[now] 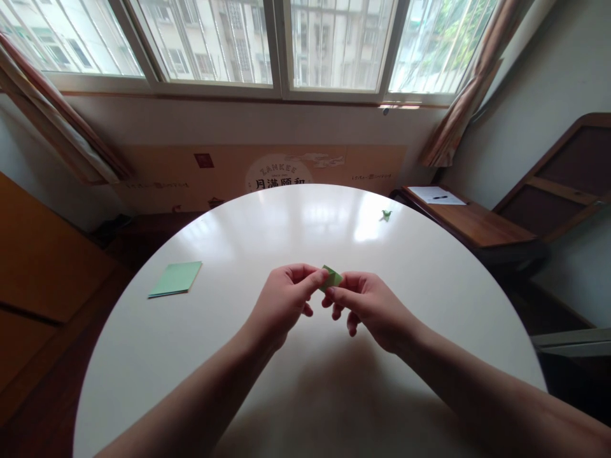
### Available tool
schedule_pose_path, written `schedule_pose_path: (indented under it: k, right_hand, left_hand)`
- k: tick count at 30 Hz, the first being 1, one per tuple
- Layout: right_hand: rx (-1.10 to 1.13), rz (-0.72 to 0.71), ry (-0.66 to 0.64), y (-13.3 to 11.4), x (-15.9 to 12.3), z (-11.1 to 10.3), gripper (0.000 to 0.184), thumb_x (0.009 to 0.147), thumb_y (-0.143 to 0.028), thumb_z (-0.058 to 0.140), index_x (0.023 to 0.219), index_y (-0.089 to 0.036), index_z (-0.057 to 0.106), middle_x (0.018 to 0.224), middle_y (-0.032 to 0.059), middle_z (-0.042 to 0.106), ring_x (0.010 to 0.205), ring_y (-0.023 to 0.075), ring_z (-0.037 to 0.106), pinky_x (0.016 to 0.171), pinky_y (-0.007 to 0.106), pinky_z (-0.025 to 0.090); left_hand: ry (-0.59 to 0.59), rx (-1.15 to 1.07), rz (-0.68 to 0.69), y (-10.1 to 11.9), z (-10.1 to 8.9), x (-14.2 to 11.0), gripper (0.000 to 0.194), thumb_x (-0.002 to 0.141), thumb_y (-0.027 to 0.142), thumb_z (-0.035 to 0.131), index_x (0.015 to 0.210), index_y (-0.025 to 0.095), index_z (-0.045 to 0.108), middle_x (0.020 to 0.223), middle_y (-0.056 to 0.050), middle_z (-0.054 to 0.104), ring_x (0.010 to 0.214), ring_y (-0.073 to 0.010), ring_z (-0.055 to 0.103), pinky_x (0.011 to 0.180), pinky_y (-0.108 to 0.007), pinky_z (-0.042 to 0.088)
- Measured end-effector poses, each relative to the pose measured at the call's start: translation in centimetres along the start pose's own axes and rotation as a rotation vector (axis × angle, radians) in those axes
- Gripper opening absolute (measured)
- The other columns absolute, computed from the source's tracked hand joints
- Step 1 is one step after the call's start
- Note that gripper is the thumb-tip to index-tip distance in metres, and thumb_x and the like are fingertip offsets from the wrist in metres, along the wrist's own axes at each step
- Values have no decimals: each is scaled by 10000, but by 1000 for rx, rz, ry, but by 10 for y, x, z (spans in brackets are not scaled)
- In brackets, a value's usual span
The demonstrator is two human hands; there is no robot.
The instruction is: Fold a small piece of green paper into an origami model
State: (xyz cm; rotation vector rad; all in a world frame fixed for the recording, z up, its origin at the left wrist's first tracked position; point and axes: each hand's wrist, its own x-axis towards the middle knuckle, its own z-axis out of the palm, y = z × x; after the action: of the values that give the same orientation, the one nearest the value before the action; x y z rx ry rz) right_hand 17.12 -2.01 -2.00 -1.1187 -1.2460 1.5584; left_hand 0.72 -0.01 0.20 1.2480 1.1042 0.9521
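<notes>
A small folded piece of green paper (333, 278) is held up between my two hands, above the middle of the white round table (267, 242). My left hand (292, 296) pinches its left side between thumb and forefinger. From the other side, my right hand (365, 299) grips the lower right edge with thumb and forefinger, its other fingers curled loosely below. My fingertips cover part of the paper, so its full shape is hidden.
A stack of light green square paper (175, 278) lies at the table's left. A small green folded paper figure (386, 215) stands near the far right edge. Beyond it, a wooden side surface (496, 222) bears a white sheet (432, 194) with a pen. Windows and curtains line the back.
</notes>
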Motion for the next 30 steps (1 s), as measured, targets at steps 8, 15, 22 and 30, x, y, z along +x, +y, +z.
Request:
schedule_pose_path:
  k: [8, 15, 22, 30]
  right_hand:
    - [141, 85, 19, -2, 1, -1, 242, 777, -377, 770, 836, -153, 701, 826, 50, 695, 640, 123, 608, 413, 181, 368]
    - [82, 89, -9, -2, 1, -3, 313, 749, -443, 801, 852, -158, 722, 904, 81, 715, 702, 150, 642, 437, 187, 384]
    - [75, 29, 107, -5, 6, -10, 357, 800, -517, 733, 963, -200, 724, 986, 82, 714, 733, 170, 664, 460, 201, 443]
    - [93, 53, 55, -3, 7, -10, 291, 721, -412, 807, 815, -157, 704, 841, 63, 714, 623, 132, 620, 434, 200, 411]
  left_hand:
    - [64, -93, -8, 1, -6, 2, 378, 783, 509, 709, 821, 135, 749, 760, -61, 647, 676, -156, 509, 450, -206, 428]
    - [4, 18, -4, 2, -6, 3, 245, 701, 358, 783, 808, 138, 763, 686, -45, 663, 612, -138, 512, 453, -205, 416]
    - [39, 22, -47, 1, -9, 4, 255, 697, 363, 791, 813, 137, 769, 744, -58, 676, 604, -120, 485, 440, -186, 404]
    - [-10, 99, 28, -1, -9, 2, 222, 750, 327, 739, 866, 143, 780, 764, -80, 725, 602, -136, 545, 451, -204, 438]
